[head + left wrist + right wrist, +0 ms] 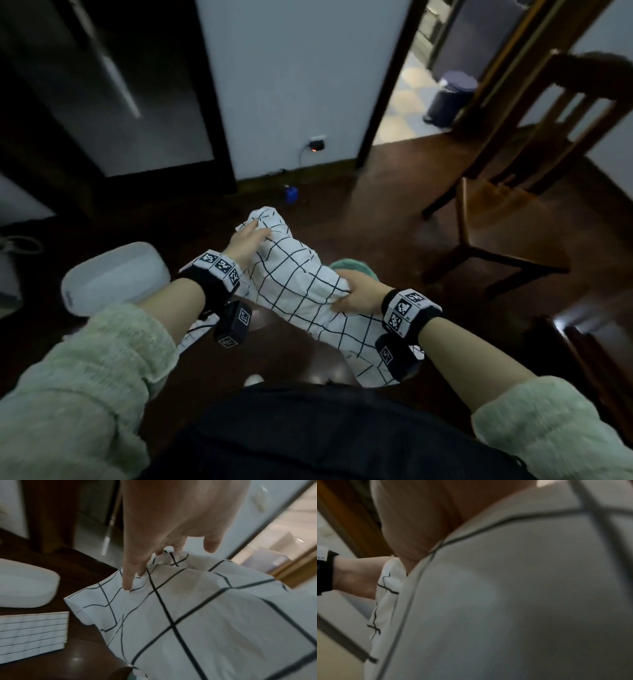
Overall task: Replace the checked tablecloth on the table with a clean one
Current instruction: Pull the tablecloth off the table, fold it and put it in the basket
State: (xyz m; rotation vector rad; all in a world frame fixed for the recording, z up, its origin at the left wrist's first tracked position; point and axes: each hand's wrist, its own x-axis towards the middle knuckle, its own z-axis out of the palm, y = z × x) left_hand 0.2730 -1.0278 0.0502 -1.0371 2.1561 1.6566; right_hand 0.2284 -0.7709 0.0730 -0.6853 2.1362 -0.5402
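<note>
White cloth with a thin black grid, the checked tablecloth (301,281), hangs bunched between my two hands above the dark wood floor (376,192), at the centre of the head view. At nine o'clock from the bundle stands a white plastic tub (113,277); I cannot see its contents from this angle. At twelve o'clock, by the wall, lies a small blue object (291,194), too blurred to identify, and at one o'clock, through the doorway, stands a dark pedal bin (448,99) with its lid down. Square black-and-white marker tags show on both wristbands; no readable writing appears anywhere. My left hand (245,245) lies on the upper end of the bundle, and the left wrist view shows its fingers (130,577) curled into a gathered fold of the cloth, pinching it. My right hand (359,291) clamps the lower middle of the bundle, fingers wrapped round a fistful of fabric. A wooden chair (507,192) stands at two o'clock, well apart from the cloth.
</note>
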